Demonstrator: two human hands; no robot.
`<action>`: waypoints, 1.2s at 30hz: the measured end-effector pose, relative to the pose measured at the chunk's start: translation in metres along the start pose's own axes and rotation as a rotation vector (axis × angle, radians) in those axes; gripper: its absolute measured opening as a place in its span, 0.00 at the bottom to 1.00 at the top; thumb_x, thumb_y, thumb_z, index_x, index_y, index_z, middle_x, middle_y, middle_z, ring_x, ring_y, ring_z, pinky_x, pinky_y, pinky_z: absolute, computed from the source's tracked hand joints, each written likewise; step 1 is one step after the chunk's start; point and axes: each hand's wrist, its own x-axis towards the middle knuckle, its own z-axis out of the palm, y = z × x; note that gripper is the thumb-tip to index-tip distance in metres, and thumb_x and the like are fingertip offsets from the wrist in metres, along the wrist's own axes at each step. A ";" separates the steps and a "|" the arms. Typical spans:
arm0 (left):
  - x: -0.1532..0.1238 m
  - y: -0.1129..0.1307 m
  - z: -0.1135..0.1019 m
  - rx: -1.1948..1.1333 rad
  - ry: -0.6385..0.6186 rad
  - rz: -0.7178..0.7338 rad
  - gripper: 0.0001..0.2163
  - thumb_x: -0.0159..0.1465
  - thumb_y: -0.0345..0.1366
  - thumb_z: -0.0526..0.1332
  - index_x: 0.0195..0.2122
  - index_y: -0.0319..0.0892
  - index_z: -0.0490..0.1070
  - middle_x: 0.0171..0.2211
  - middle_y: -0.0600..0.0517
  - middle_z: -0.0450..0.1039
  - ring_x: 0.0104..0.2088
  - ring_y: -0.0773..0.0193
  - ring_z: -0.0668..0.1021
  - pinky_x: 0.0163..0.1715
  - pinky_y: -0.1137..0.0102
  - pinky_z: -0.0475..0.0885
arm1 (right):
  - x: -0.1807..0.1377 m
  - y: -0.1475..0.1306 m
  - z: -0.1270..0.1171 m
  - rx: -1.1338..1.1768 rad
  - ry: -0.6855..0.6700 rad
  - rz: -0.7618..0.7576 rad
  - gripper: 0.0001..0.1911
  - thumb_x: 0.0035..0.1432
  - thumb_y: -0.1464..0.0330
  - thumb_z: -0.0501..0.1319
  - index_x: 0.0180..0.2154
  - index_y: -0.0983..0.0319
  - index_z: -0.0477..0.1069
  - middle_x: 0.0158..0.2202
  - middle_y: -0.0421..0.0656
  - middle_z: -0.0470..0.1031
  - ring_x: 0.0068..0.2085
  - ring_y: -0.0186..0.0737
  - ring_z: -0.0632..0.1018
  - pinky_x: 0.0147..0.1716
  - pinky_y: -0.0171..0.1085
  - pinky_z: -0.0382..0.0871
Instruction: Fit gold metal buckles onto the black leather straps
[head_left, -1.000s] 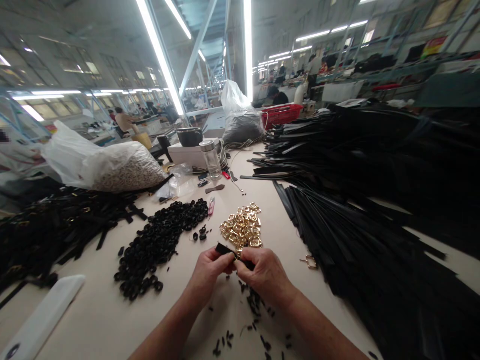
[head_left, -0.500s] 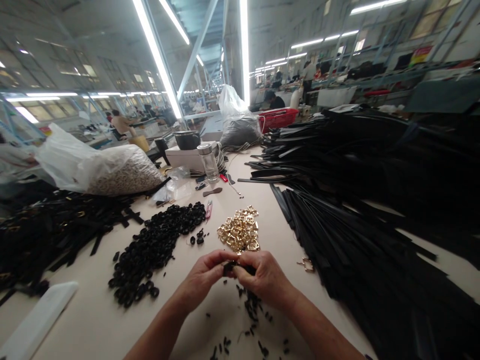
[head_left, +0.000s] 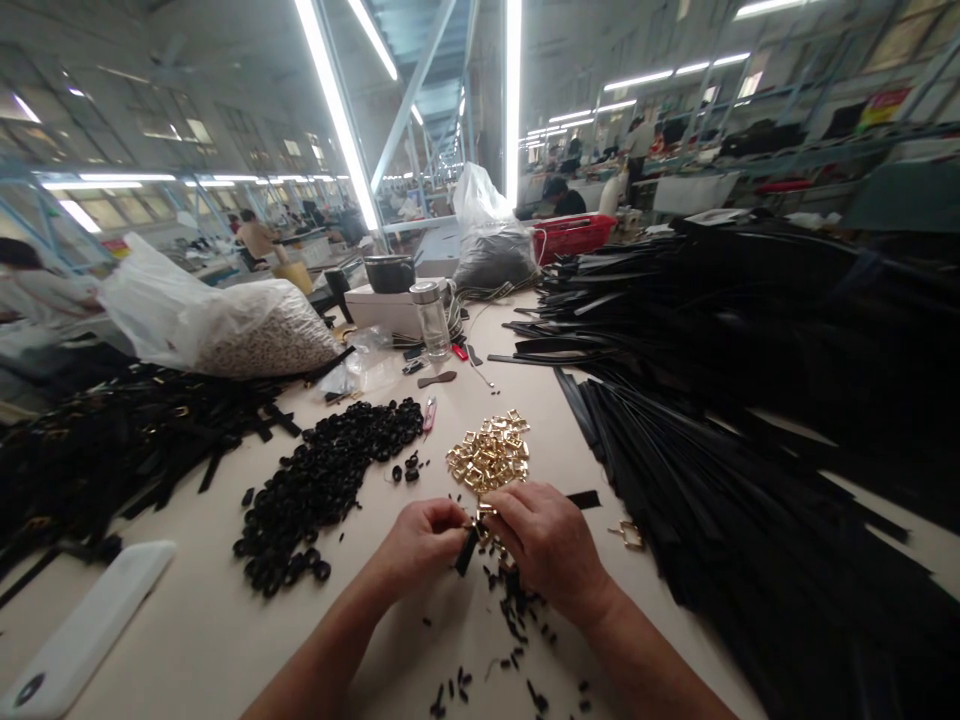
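Black strap (head_left: 466, 552): left hand (head_left: 421, 540) pinches it, apparently; right hand (head_left: 553, 545) curls by gold buckles (head_left: 491, 452), hold unclear. Step: likely strap-and-buckle handling; next move calls for steady fingertips.

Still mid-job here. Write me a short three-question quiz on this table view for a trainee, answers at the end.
1. Multiple choice: what lies heaped just beyond the right hand?
a) Small black loops
b) Gold-coloured buckles
c) Pink-handled snips

2. True or false: the lidded glass jar stands upright, farther from the person than the heap of buckles.

3. Fill the gap: a lone buckle lies apart from the heap, on its ____ side from the person's viewpoint, close to the long black strips.

Key: 1. b; 2. true; 3. right.
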 end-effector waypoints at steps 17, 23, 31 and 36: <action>-0.001 -0.004 0.021 -0.459 0.034 0.033 0.08 0.52 0.35 0.70 0.29 0.37 0.77 0.22 0.54 0.69 0.24 0.71 0.66 0.26 0.76 0.61 | -0.002 -0.005 0.019 0.960 -0.078 0.538 0.13 0.57 0.61 0.65 0.42 0.60 0.78 0.42 0.45 0.77 0.43 0.45 0.77 0.44 0.39 0.70; 0.001 -0.006 0.030 -0.412 0.005 0.026 0.09 0.52 0.38 0.70 0.28 0.36 0.77 0.20 0.55 0.66 0.21 0.72 0.65 0.24 0.75 0.59 | -0.003 -0.004 0.025 1.217 -0.088 0.754 0.17 0.53 0.57 0.68 0.40 0.61 0.79 0.36 0.45 0.79 0.35 0.43 0.77 0.33 0.36 0.71; 0.012 0.002 -0.037 0.313 0.319 0.170 0.11 0.58 0.41 0.61 0.35 0.40 0.76 0.28 0.50 0.74 0.27 0.62 0.74 0.28 0.69 0.69 | -0.003 -0.005 0.027 1.131 -0.002 0.789 0.18 0.52 0.54 0.67 0.33 0.64 0.76 0.29 0.44 0.77 0.30 0.37 0.75 0.29 0.33 0.68; 0.024 0.008 -0.074 0.579 0.469 0.219 0.04 0.53 0.34 0.65 0.30 0.44 0.77 0.30 0.51 0.72 0.32 0.59 0.71 0.39 0.65 0.65 | -0.010 -0.009 0.032 1.114 -0.134 0.771 0.19 0.57 0.53 0.63 0.32 0.64 0.71 0.29 0.45 0.78 0.29 0.39 0.78 0.30 0.35 0.73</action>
